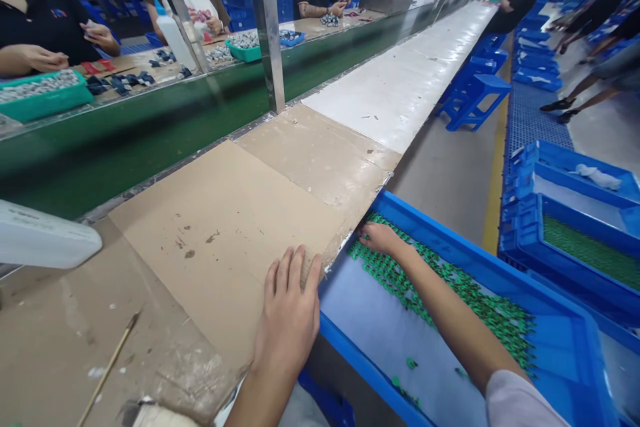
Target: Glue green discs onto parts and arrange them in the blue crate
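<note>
My left hand (290,310) lies palm down on the cardboard-covered bench (235,213), near its right edge, with the fingers stretched out and nothing held. To the right, my right hand (381,239) reaches into a blue plastic crate (480,273). Its fingers are curled in among rows of small green pieces (465,287), close under the bench edge. Whatever those fingertips grip is hidden. A few green pieces (411,363) lie apart from the rows, on the pale sheet lining the crate.
A thin brush (110,363) and a white bottle (47,235) lie at the left. Beyond the green conveyor (220,90), several people work beside teal trays (45,95). Stacked blue crates (575,213) and blue stools (475,97) stand to the right.
</note>
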Demonstrator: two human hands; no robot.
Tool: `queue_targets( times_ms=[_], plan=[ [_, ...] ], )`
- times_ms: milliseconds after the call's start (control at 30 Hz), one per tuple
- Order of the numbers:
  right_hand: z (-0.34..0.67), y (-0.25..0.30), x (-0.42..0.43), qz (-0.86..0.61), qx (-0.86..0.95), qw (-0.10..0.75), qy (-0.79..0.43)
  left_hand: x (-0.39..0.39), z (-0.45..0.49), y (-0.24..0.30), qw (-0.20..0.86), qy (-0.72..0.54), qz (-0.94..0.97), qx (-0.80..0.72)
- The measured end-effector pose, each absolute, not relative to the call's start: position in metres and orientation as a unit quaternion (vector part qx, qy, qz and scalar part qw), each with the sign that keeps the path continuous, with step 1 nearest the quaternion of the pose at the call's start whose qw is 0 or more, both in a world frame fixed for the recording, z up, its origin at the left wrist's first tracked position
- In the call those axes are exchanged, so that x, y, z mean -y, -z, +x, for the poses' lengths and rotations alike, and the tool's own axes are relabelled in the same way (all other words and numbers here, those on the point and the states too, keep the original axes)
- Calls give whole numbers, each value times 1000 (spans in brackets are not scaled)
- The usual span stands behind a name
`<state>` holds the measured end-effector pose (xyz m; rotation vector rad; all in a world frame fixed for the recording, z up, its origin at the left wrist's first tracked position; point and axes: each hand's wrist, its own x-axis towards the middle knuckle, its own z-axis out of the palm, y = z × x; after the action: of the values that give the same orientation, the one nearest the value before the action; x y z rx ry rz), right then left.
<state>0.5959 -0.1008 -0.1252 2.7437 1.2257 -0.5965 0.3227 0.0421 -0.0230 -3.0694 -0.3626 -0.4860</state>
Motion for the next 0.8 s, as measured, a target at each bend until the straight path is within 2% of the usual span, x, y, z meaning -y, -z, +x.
queue_targets(
  times_ms=[400,800],
  plan=[
    [598,126,93,883,-407,56,225,-43,324,26,10,156,-981,118],
    [595,137,86,889,-410,71,190,-42,322,26,7,156,-981,117]
  ],
)
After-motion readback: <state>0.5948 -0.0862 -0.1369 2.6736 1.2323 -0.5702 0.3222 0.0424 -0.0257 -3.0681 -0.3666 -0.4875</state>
